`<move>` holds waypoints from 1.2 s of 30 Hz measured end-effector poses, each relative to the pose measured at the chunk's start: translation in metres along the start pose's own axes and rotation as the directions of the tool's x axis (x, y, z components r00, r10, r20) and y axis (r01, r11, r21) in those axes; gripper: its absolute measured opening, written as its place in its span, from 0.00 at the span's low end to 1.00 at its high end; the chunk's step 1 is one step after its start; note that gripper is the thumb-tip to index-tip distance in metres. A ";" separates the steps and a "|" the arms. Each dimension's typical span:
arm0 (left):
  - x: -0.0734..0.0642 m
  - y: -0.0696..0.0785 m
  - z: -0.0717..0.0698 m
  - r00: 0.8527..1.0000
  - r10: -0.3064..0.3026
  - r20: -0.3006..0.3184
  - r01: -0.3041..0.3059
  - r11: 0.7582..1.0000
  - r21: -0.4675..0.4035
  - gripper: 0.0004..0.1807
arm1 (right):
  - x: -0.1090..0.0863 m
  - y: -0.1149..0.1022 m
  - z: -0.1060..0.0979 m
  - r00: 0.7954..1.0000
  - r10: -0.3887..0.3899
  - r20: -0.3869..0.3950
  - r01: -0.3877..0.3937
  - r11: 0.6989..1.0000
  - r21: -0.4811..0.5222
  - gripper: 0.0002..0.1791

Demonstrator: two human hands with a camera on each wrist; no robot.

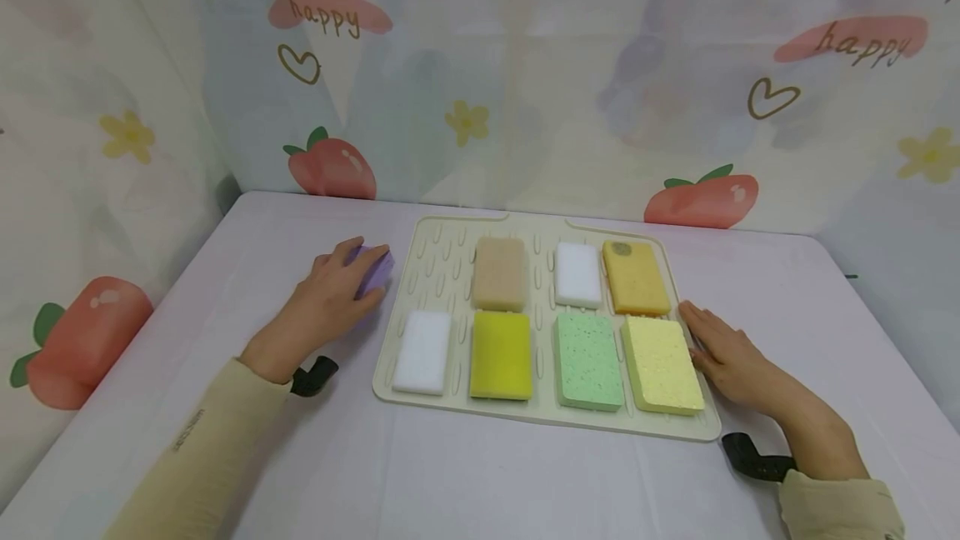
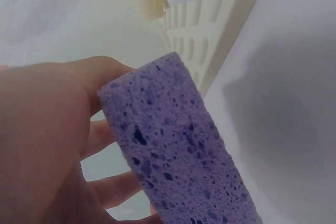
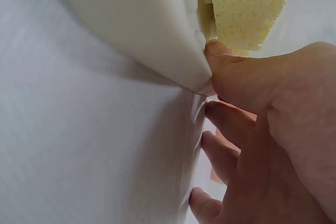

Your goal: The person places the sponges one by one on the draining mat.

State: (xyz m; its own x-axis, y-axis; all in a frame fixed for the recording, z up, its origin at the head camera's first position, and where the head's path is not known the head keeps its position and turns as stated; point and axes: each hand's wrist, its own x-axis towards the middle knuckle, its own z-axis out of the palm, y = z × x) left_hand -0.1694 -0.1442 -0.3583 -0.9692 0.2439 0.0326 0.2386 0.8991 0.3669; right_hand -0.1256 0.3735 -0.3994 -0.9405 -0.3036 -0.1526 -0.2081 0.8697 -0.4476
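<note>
In my left hand [image 1: 330, 290] is a porous purple sponge [image 2: 173, 140], gripped between thumb and fingers just left of the cream ridged mat [image 1: 431, 261]. The left wrist view shows the block's pitted face, tilted, with the thumb near its upper end. At the mat's right edge lies my right hand [image 1: 738, 361]. Its thumb [image 3: 241, 77] touches the mat's rim beside a pale yellow sponge [image 1: 663, 365], while the other fingers rest at the tablecloth. A green speckled sponge [image 1: 588, 361] and a bright yellow block [image 1: 501, 355] lie further left in the front row.
A white block [image 1: 423, 352] sits at the mat's front left. Behind are a tan block [image 1: 499, 273], another white block [image 1: 578, 273] and an amber block [image 1: 637, 282] with a dark round spot. A white cloth covers the table [image 1: 465, 482]; a printed curtain [image 1: 525, 98] hangs behind.
</note>
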 end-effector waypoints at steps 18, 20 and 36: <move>0.027 0.029 0.004 0.999 0.025 0.040 -0.026 0.999 0.030 0.32 | 0.000 0.000 0.001 1.000 -0.007 -0.010 0.007 1.000 0.001 0.37; 0.030 0.033 0.005 0.999 0.021 0.046 -0.023 0.999 0.035 0.32 | 0.000 0.000 0.002 1.000 -0.009 -0.011 0.009 1.000 0.000 0.37; 0.053 0.050 0.012 0.995 0.038 0.095 -0.044 0.997 0.063 0.30 | 0.000 0.000 0.001 1.000 -0.001 -0.007 0.001 1.000 -0.015 0.37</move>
State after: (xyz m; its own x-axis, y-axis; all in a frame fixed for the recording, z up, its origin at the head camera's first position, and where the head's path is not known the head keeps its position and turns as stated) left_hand -0.2081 -0.0813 -0.3496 -0.9495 0.3111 -0.0416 0.2843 0.9086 0.3060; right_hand -0.1257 0.3731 -0.4003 -0.9423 -0.3012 -0.1457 -0.2126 0.8753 -0.4343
